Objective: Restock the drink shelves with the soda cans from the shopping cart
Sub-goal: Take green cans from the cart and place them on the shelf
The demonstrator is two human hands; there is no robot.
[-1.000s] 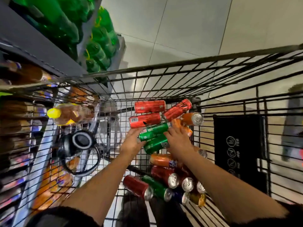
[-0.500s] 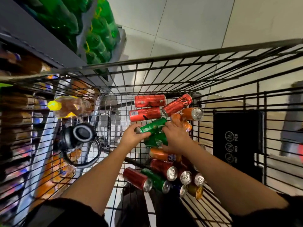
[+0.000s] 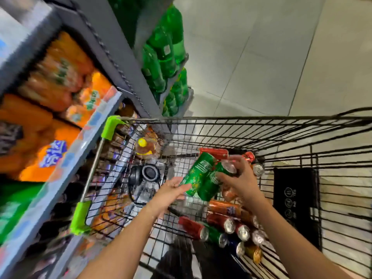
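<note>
Above the cart [image 3: 261,125], approx. mid-basket, you have two green cans [image 3: 203,178] lifted clear of the pile, side by side and touching, both tilted w/ tops toward the far end of the cart.

L hand [image 3: 171,190]: fingers curled round the low end of the can nearer the shelf side of the cart; holds it from below.

R hand [image 3: 239,178]: fingers wrapped over the top end of the other can; thumb side toward you. Whether the R fingers also touch the first can: cannot tell, motion blur.

Rest of the cans [image 3: 225,226] lie on their sides on the cart floor: a red/green/orange/blue cluster at the near end of the cart under your R forearm, an orange can just below the lifted pair, and red cans [image 3: 215,153] at the far end of the cart, behind the pair.

Shelf [image 3: 66,174] runs along the L side of the cart, close to its green-capped rim. Orange bottles [image 3: 60,81] on it, heavily blurred. Green bottles [image 3: 163,55] stacked further along, past the cart's far L corner. Through the cart's L wire wall: a black round object [image 3: 148,174], type unclear. Black panel w/ white icons [image 3: 291,202] on the cart's R wall. Pale floor tiles [image 3: 261,47] beyond the cart.
</note>
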